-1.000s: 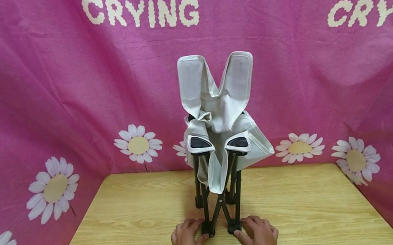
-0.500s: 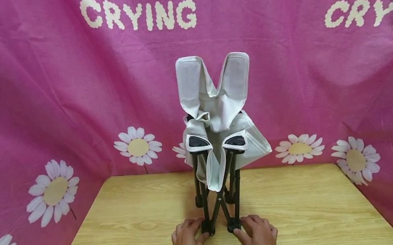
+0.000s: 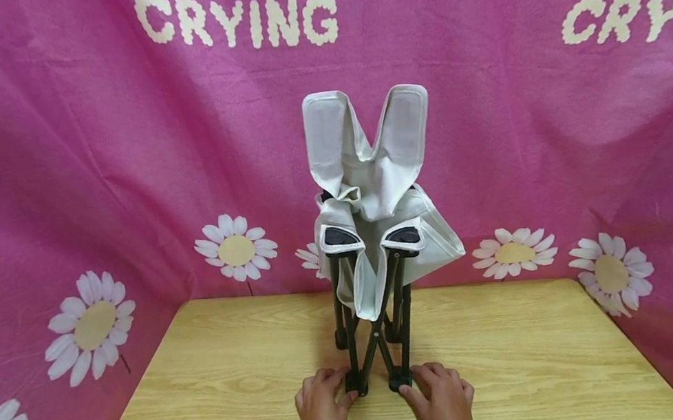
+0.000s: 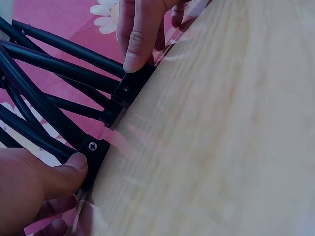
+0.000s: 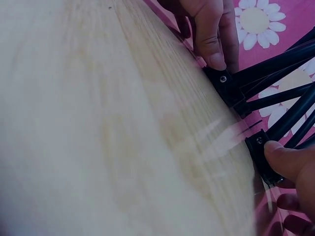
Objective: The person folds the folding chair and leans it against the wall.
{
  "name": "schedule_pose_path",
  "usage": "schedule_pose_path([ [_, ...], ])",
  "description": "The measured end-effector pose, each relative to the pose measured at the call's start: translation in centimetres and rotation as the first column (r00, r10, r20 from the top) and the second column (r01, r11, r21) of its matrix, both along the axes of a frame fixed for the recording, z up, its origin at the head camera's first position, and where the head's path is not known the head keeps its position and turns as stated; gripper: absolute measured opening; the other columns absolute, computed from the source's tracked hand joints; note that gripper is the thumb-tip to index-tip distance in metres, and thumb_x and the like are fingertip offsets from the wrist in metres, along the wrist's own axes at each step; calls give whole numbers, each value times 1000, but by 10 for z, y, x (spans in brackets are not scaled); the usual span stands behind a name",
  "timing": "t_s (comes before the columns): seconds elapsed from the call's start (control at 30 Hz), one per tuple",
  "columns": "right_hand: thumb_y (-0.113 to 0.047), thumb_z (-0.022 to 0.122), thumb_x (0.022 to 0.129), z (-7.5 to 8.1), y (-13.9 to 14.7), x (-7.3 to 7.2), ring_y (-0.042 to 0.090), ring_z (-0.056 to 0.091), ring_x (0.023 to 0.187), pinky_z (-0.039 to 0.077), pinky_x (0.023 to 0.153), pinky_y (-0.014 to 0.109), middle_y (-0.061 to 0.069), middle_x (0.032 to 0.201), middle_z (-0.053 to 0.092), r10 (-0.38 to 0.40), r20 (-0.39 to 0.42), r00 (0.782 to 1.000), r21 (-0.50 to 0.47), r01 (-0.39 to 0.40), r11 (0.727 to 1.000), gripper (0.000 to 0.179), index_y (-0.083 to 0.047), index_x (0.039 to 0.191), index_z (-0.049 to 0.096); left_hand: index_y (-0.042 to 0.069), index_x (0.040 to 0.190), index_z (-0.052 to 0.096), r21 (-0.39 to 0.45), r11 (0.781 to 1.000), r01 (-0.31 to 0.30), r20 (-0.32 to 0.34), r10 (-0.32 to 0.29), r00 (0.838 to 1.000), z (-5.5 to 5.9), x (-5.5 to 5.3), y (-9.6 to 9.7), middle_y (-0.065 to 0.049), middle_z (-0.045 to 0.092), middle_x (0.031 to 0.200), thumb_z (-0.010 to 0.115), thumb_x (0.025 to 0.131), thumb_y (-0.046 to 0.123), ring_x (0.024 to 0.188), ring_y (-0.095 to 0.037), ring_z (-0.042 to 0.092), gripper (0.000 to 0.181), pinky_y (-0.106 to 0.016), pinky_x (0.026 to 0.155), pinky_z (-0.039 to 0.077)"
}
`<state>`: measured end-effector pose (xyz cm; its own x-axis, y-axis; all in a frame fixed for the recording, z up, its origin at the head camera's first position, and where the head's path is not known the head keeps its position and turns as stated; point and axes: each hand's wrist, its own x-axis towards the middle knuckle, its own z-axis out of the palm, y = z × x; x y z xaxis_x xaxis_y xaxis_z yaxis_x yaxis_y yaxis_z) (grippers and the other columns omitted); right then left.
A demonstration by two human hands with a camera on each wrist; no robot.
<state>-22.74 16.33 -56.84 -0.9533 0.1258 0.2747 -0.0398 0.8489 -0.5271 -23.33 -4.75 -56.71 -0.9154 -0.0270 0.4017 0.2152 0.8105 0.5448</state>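
A partly folded camp chair point(image 3: 372, 192) stands upright on the wooden table, its pale fabric bunched and two flaps sticking up. Its black tube legs point(image 3: 379, 350) cross and end in black plastic feet. My left hand point(image 3: 323, 409) pinches the near left foot point(image 4: 93, 160) between thumb and fingers. On the near right foot point(image 5: 263, 157), my right hand point(image 3: 445, 398) has the same kind of pinch, thumb in front. Both wrist views show the thumbs on the feet beside the screws. Some of the fingers are hidden behind the feet.
The wood-grain table point(image 3: 219, 383) reaches back to a pink cloth point(image 3: 479, 152) with daisies and lettering. That cloth hangs behind the chair and along both sides. The chair's fabric stands close to the back cloth in the head view.
The chair and both hands have slid slightly away from me across the table. Both hands keep their hold on the near feet. More of the left sleeve shows now.
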Motion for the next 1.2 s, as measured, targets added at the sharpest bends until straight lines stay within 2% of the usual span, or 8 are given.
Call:
schedule_pose_path([
  [0.67,-46,68,74,-1,-1,-5,27,49,94,26,78,51,2,103,60,18,-71,997,24,-17,1000,35,-20,99,67,26,103,68,12,1000,4,3,-4,1000,-1,-7,0,6,59,97,77,67,27,90,-18,47,38,-42,78,29],
  [1.2,-44,67,76,1,-2,-7,26,48,95,25,78,50,2,102,60,15,-61,998,9,-15,1000,36,-19,102,67,25,105,67,3,1000,-10,-2,10,1000,-1,-13,1,6,58,92,76,67,29,85,-16,46,40,-39,75,29],
])
